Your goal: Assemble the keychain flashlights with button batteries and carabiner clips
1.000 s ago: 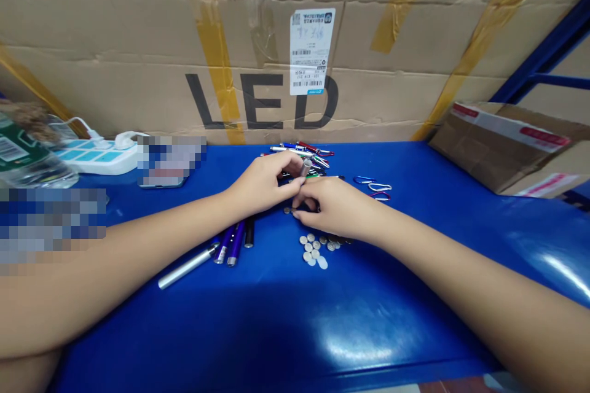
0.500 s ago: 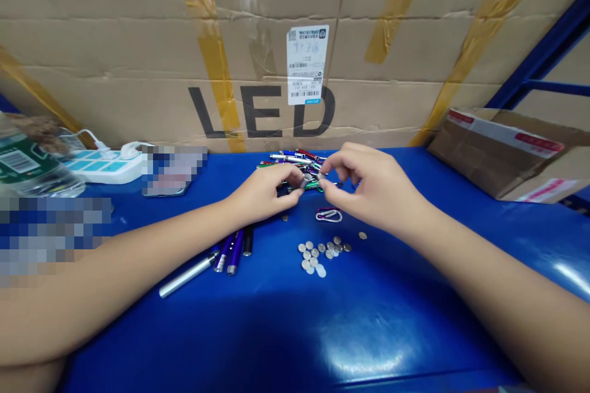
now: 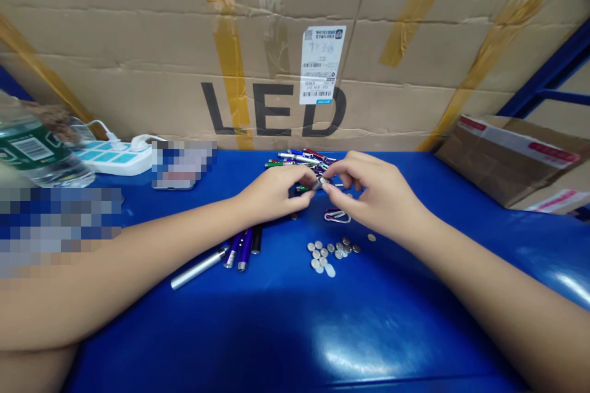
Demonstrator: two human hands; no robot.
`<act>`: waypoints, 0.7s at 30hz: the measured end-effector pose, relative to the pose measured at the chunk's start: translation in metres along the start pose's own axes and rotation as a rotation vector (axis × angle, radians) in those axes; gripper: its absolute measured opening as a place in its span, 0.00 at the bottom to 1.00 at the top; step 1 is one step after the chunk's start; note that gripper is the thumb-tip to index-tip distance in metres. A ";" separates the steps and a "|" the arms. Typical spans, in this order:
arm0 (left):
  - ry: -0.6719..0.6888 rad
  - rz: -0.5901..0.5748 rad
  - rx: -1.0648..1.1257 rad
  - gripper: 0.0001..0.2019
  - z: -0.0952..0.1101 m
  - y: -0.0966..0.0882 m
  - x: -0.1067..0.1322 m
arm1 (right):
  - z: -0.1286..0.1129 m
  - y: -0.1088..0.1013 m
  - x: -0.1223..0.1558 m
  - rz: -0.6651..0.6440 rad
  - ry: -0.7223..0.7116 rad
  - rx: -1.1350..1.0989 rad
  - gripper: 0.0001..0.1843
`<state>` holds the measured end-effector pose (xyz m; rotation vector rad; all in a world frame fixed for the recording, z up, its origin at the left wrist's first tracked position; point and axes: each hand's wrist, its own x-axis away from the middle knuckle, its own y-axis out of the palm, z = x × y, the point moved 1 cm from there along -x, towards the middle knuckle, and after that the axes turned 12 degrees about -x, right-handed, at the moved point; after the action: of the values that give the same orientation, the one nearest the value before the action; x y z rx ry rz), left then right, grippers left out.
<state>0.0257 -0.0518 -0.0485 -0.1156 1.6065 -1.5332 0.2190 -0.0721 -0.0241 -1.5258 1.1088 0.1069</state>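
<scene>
My left hand (image 3: 276, 196) is closed, thumb and index finger pinching a small silvery cylinder (image 3: 317, 184) whose exact kind I cannot make out. Meeting it from the right, my right hand (image 3: 375, 187) pinches a small silvery disc, like a button cell (image 3: 324, 180), against its end. Behind the fingers lies a heap of small coloured metal pen-like torches (image 3: 295, 158), partly hidden. A purple and silver carabiner (image 3: 337, 215) rests below my right fingertips. Nearer me, several button cells (image 3: 318, 253) are scattered on the blue tabletop (image 3: 276, 331).
Purple, black and silver metal tubes (image 3: 244, 252) lie by my left forearm. On the left are a white power strip (image 3: 117, 159), a blurred-out phone (image 3: 184, 166) and a bottle (image 3: 41, 147). A cardboard box (image 3: 511, 159) stands right; a large LED carton (image 3: 161, 73) closes off the back.
My hands have come together, and the disc in my right fingers now meets the piece in my left. The whole view has shifted slightly, so things appear further right.
</scene>
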 end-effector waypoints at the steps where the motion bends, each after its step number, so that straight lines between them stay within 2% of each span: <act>1: 0.004 0.005 0.000 0.06 0.000 0.000 0.000 | 0.000 0.000 0.000 0.003 0.000 -0.001 0.06; 16: 0.008 0.013 -0.023 0.06 -0.001 0.001 0.000 | 0.002 0.001 0.001 -0.042 0.054 -0.011 0.06; 21: 0.012 0.026 -0.024 0.05 -0.001 0.003 0.000 | -0.002 -0.012 -0.001 -0.007 0.088 0.003 0.09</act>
<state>0.0262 -0.0498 -0.0506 -0.0979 1.6299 -1.4977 0.2254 -0.0747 -0.0145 -1.5436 1.1728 0.0338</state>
